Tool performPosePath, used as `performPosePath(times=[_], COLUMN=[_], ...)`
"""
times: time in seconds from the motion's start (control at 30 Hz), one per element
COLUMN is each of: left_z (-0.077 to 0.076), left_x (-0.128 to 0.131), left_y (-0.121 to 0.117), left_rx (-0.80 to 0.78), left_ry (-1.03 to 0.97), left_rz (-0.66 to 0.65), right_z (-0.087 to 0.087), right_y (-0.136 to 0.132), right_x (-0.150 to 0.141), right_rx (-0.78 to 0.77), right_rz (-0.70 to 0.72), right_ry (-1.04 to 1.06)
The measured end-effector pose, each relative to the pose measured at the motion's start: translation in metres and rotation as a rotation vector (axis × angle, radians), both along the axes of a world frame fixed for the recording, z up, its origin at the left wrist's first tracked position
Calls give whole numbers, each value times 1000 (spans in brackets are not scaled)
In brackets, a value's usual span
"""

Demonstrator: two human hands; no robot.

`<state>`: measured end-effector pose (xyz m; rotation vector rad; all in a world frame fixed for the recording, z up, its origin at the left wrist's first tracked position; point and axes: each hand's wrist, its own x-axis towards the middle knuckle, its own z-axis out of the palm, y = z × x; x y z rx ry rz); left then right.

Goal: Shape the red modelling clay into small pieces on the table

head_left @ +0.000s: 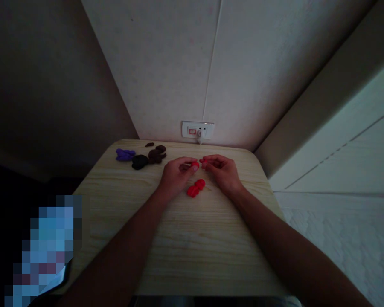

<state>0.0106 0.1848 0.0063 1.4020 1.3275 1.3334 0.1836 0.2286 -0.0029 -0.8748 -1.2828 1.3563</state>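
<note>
My left hand (178, 174) pinches a small lump of red modelling clay (195, 164) between thumb and fingers, just above the wooden table. Close on its right, my right hand (222, 171) has thumb and fingertips together on a smaller red bit of clay (204, 161). A narrow gap shows between the two hands. Below them, on the tabletop, lies a larger red clay piece (196, 188) made of rounded lumps; neither hand touches it.
Purple clay (125, 154), black clay (140, 161) and dark brown clay lumps (156, 155) lie at the table's (185, 247) back left. A wall socket (197, 129) with a plug is behind the table. A lit, pixelated screen (51, 243) stands at lower left.
</note>
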Motion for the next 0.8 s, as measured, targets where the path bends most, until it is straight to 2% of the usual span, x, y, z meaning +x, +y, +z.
performPosePath(times=[0.23,0.47,0.8], left_z=[0,3,2], left_x=[1,1,1], left_y=[0,-1,-1], left_rx=[4,-11,21], left_ry=[-27,-33,-48], left_rz=[-6,18,-18], right_z=[4,1,2], right_y=[-2,-1,-3], right_x=[0,2,1], right_rx=[-6,84,77], right_rz=[23,5,46], right_ry=[-16,-99,-110])
